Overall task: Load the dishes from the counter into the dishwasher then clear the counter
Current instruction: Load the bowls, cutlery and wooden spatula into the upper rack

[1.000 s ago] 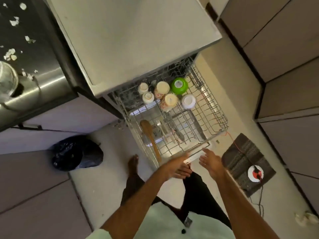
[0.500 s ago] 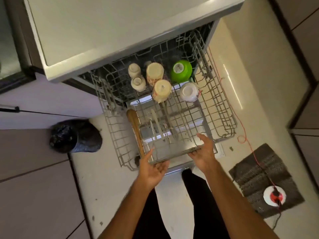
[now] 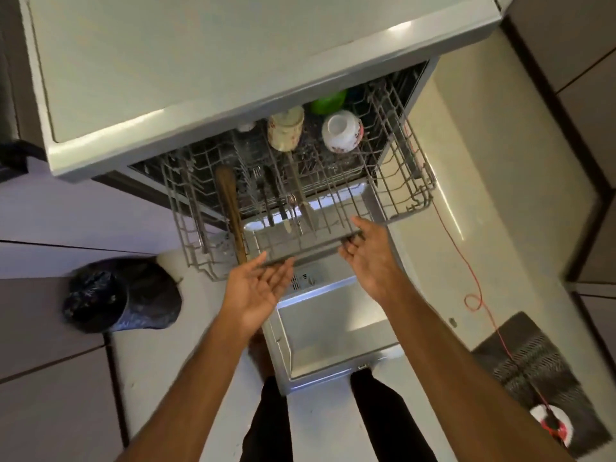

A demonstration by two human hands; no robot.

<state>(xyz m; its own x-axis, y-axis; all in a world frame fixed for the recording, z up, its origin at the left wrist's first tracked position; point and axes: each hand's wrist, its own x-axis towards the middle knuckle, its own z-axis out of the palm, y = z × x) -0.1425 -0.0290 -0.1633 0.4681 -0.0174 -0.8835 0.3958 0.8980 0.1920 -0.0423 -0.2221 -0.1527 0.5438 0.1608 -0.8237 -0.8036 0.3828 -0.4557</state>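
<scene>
Grey-coated wire rack (image 3: pixel 403 168) stands drawn partway out of the dishwasher beneath the pale counter top (image 3: pixel 200 61), seen through the head camera I am watching from afar. The person's right hand (image 3: pixel 370 258) grasps the right end of the rack's front rail, thumb laid over the top and fingers (image 3: pixel 348 250) bent beneath it. The left hand (image 3: pixel 256 288) lies palm up and released, its straight fingers reaching to the underside of the same rail near its left end; it grips nothing. Inside the rack I count 3 vessels at the back: a cream patterned cup (image 3: pixel 285 128) sitting tilted, a white bowl (image 3: pixel 341 131) with a small floral print just beside it, and a green bowl (image 3: pixel 328 101) half hidden under the counter's edge. A wooden utensil (image 3: pixel 230 201) lies lengthwise along the left side, and several pieces of cutlery (image 3: pixel 283 205) lie between the tines toward the front; I cannot tell each one apart. Below the rack the steel dishwasher door (image 3: pixel 333 331) hangs open and flat, its near edge at the person's 2 dark-trousered legs (image 3: pixel 270 421). On the floor to the left sits a black bag-lined bin (image 3: pixel 123 295); to the right a red cord (image 3: pixel 473 281) trails across the pale floor to a dark ribbed mat (image 3: pixel 533 365).
</scene>
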